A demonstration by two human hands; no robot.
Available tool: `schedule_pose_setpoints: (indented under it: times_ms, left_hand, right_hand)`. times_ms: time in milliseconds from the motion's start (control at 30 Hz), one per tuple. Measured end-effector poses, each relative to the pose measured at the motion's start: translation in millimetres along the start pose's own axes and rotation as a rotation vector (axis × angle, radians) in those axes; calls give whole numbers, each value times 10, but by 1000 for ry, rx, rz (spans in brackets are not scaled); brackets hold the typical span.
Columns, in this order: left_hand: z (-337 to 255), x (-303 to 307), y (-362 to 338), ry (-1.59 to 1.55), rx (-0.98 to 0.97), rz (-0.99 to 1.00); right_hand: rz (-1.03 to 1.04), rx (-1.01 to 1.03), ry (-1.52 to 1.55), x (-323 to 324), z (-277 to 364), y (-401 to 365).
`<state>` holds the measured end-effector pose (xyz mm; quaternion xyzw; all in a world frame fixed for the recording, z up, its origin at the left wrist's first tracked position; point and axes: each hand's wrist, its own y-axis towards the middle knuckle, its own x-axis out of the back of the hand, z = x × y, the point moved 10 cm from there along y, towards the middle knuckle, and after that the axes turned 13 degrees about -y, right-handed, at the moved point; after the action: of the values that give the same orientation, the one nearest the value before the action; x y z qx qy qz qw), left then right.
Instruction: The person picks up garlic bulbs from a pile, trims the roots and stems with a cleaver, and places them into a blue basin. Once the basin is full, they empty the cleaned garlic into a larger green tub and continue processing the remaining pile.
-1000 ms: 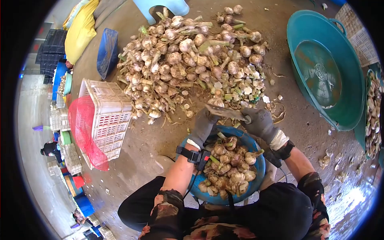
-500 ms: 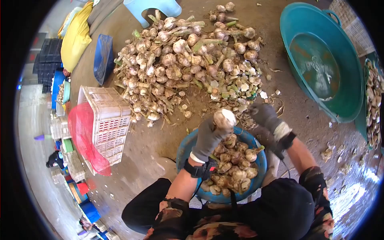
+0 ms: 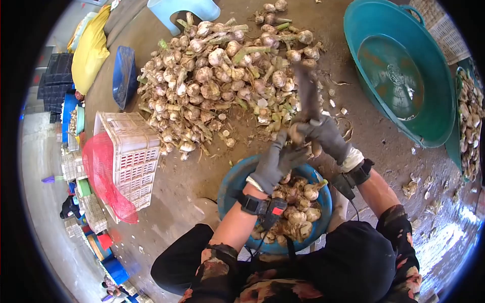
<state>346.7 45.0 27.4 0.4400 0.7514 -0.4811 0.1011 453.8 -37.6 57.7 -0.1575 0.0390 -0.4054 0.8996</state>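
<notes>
My left hand, in a grey glove, is above the near bowl with its fingers closed around a garlic bulb, mostly hidden between the two hands. My right hand, also gloved, grips a knife whose dark, motion-blurred blade points away from me. The hands meet at the bulb. Below them, a blue bowl holds several garlic bulbs. Just beyond lies a big heap of garlic with stems, with pale cut pieces along its right side.
A large green tub stands at the right. To the left are a white crate draped with red netting, and a blue scoop-like container. A light blue stool is behind the heap. Peelings litter the floor.
My right hand has come in to meet the left, and the knife blade now shows upright. The left hand has turned, hiding most of the bulb. The whole view has shifted slightly.
</notes>
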Motion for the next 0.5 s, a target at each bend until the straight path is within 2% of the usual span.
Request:
schedule_pose_setpoints:
  times_ms: [33,67,100,133,200,233,267,333,400,433,467,500]
  left_hand:
    - [219,-66,139,-343,123,219]
    - [192,-332,86,-688,244,437]
    - [201,10,111,-302,152,51]
    - [170,80,152,-303,149,51]
    - [-52,247,252,333,28,-16]
    - [-48,338,275,413,85,-57]
    - [-89,292,219,415,82,-61]
    - [-439,58,27,849,-193,-82]
    - [-659,64,-155,909,-167,-141]
    - [-568,13,-145,981,-121,117]
    - [-457,-55,-209,1042,-69,374]
    - [-327,-136,-355,913,158,517]
  right_hand:
    - [97,-12,-87,-99,33,-45]
    - [195,-24,-176,-201,53,-81]
    - [147,118,-169,-190,14,-20]
    - [149,120,-170,-138,-15,-12]
    - [97,157,-551,-45,40,3]
    - [68,149,-691,-35,41,7]
    - [69,153,-687,-40,5,21]
    - [188,124,-971,-84,-229,32]
    - [277,-75,-1168,151,-792,-8]
    - [281,-152,-1311,300,-1204,-25]
    - [321,-234,-1299,398,-1361,-108]
    - [268,-365,-1169,527,-1435,-187]
